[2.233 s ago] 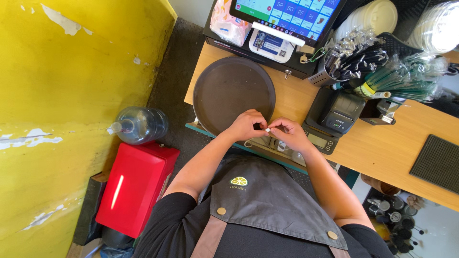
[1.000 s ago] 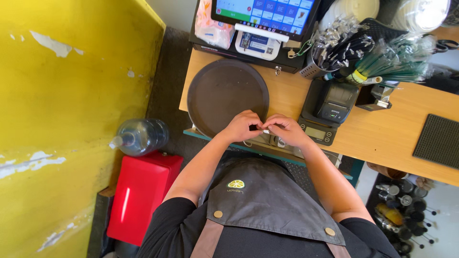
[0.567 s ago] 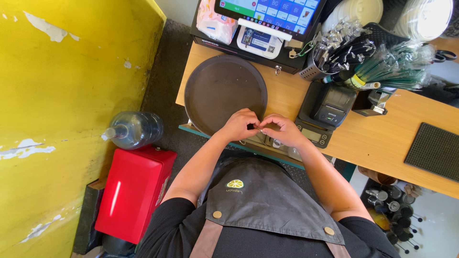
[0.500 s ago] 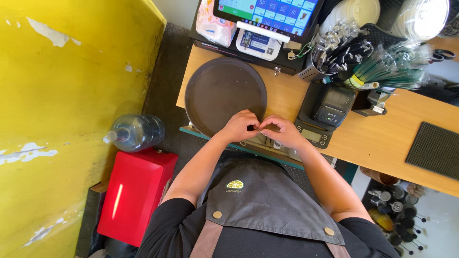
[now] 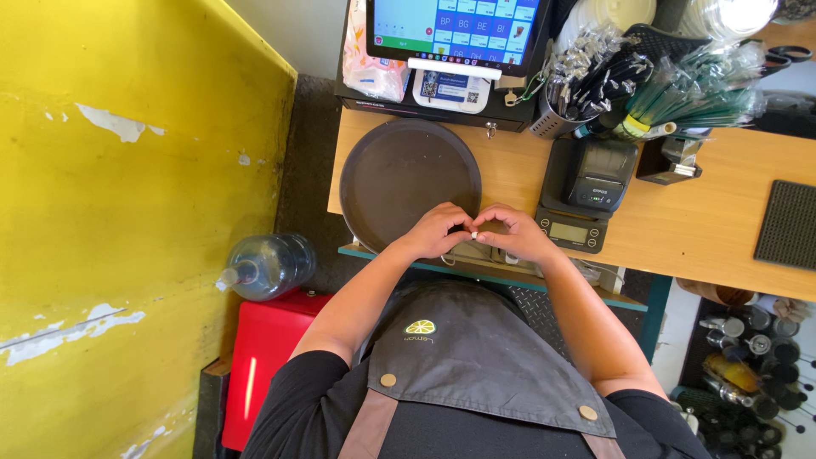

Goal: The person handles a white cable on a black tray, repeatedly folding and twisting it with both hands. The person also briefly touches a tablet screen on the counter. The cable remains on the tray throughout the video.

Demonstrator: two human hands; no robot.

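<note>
My left hand [image 5: 436,230] and my right hand [image 5: 513,233] meet at the near edge of the wooden counter [image 5: 680,229]. Their fingertips pinch a tiny white object [image 5: 474,235] between them; what it is cannot be made out. Both hands rest just in front of a round dark brown tray [image 5: 408,180], with my left hand over its near rim. A small digital scale [image 5: 572,232] lies just right of my right hand. I wear a dark apron over a black shirt.
A touchscreen terminal [image 5: 455,30] stands at the back. A black receipt printer [image 5: 593,174], a holder of wrapped cutlery and straws [image 5: 629,81] and a black rubber mat [image 5: 789,225] sit to the right. A yellow wall [image 5: 127,212], a water jug [image 5: 268,265] and a red box [image 5: 272,365] are left.
My hands have stayed together at the counter edge, fingertips drawn closer around the small white object. The view has shifted slightly.
</note>
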